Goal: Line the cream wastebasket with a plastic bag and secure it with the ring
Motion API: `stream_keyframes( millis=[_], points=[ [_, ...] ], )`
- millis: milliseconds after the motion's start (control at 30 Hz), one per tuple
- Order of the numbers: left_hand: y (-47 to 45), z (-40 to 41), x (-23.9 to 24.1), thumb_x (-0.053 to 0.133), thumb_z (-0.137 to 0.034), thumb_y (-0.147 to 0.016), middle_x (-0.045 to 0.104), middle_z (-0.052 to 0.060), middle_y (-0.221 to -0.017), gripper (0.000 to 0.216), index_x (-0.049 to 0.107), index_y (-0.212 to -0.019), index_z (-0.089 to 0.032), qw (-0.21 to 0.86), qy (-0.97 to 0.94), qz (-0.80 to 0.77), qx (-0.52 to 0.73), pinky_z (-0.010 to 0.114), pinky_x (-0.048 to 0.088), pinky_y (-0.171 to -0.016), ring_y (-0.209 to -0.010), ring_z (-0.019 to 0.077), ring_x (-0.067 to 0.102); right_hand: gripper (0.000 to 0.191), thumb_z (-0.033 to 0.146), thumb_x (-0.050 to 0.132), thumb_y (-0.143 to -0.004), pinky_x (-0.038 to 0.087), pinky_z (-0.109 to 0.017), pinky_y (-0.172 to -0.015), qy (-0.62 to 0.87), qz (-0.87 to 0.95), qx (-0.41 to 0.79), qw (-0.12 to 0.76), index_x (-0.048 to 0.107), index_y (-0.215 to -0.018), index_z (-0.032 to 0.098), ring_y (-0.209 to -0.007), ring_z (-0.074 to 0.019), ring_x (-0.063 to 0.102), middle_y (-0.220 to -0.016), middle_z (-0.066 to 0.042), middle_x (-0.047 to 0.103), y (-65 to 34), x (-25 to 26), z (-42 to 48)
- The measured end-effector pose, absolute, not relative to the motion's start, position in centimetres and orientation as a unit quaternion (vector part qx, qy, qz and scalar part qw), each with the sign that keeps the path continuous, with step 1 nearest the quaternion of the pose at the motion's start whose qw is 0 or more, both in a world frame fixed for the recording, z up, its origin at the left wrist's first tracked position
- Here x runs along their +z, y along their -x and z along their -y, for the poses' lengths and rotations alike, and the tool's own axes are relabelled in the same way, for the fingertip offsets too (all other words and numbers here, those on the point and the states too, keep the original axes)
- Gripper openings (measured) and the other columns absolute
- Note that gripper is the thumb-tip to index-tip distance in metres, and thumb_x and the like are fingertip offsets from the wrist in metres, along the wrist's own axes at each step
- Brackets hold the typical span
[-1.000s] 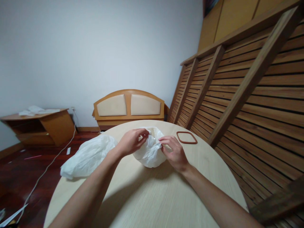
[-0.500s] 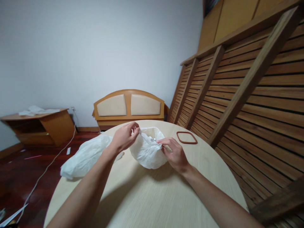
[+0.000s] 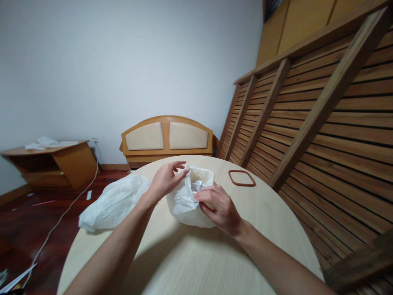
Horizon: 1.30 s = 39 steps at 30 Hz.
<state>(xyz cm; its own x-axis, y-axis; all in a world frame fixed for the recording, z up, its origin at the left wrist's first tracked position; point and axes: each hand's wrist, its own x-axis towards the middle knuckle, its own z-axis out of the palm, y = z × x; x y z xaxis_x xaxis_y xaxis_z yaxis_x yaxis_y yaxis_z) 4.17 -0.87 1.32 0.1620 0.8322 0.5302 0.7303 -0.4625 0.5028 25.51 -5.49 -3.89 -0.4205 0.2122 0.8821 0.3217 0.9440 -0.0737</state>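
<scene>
A small white plastic bag (image 3: pixel 184 203) stands open on the round pale wooden table (image 3: pixel 190 258), with crumpled white stuff inside. My left hand (image 3: pixel 166 180) pinches the bag's far-left rim between thumb and fingers, the other fingers stretched out. My right hand (image 3: pixel 216 207) grips the bag's near-right side with curled fingers. A second, larger white plastic bag (image 3: pixel 112 200) lies flat on the table to the left, apart from both hands.
A red-brown rectangular rubber ring (image 3: pixel 241 178) lies on the table at the far right. Slatted wooden bed frames (image 3: pixel 322 123) lean along the right. A padded headboard (image 3: pixel 167 137) stands against the back wall. A low wooden cabinet (image 3: pixel 52 164) and a cable (image 3: pixel 58 221) are on the left.
My left hand let the rim slacken and moved slightly right, its fingers spreading. My right hand shifted left and down onto the bag's side. The bag's mouth now stands wider open.
</scene>
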Motion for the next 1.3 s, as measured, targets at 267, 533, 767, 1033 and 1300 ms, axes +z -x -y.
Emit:
stream_keyframes(
  millis=[267,533,767,1033,1300],
  points=[
    [-4.9,1.0,0.8,0.056,-0.022,-0.088,0.078,0.006,-0.096,0.024,0.074,-0.103,-0.018,0.102,-0.775,-0.489,0.388,0.027,0.054,-0.073,-0.084,0.0193,0.072,0.014,0.014,0.058,-0.095,0.051,-0.037,-0.082,0.162,0.83,-0.044,0.532,0.064,-0.103,0.024,-0.091,-0.0187,0.07,-0.095,-0.003,0.076,-25.4,-4.1,5.3],
    [-5.5,5.0,3.6,0.064,-0.047,-0.09,0.068,0.008,-0.13,0.04,0.069,-0.12,-0.02,0.168,-0.867,-0.351,0.31,0.036,0.046,-0.104,-0.123,0.0264,0.061,0.011,0.015,0.065,-0.091,0.052,-0.04,-0.083,0.226,0.78,-0.039,0.582,0.064,-0.096,0.025,-0.093,-0.0211,0.064,-0.097,-0.005,0.071,-26.0,-4.2,4.6],
    [-6.4,5.4,3.0,0.064,-0.035,-0.092,0.076,0.006,-0.103,0.024,0.071,-0.107,-0.018,0.207,-0.874,-0.328,0.291,0.028,0.05,-0.084,-0.093,0.0192,0.07,0.011,0.013,0.066,-0.088,0.052,-0.037,-0.08,0.237,0.765,-0.027,0.598,0.066,-0.093,0.024,-0.09,-0.0203,0.063,-0.092,-0.004,0.07,-26.0,-4.2,4.3],
    [-5.9,4.1,2.1,0.065,-0.021,-0.088,0.077,0.003,-0.088,0.01,0.074,-0.09,-0.017,0.22,-0.874,-0.32,0.292,0.023,0.049,-0.074,-0.079,0.0154,0.068,0.001,0.026,0.067,-0.088,0.053,-0.039,-0.08,0.238,0.773,0.01,0.588,0.067,-0.088,0.024,-0.087,-0.0216,0.066,-0.087,-0.003,0.071,-27.7,-4.1,3.0],
    [-5.7,4.9,3.0,0.064,-0.023,-0.088,0.076,0.004,-0.088,0.013,0.074,-0.093,-0.016,0.242,-0.884,-0.311,0.25,0.023,0.049,-0.072,-0.079,0.0153,0.067,0.017,0.034,0.056,-0.093,0.05,-0.036,-0.078,0.4,0.742,0.056,0.535,0.067,-0.09,0.022,-0.087,-0.0226,0.065,-0.089,-0.006,0.072,-30.6,-5.9,-0.6]
  ],
)
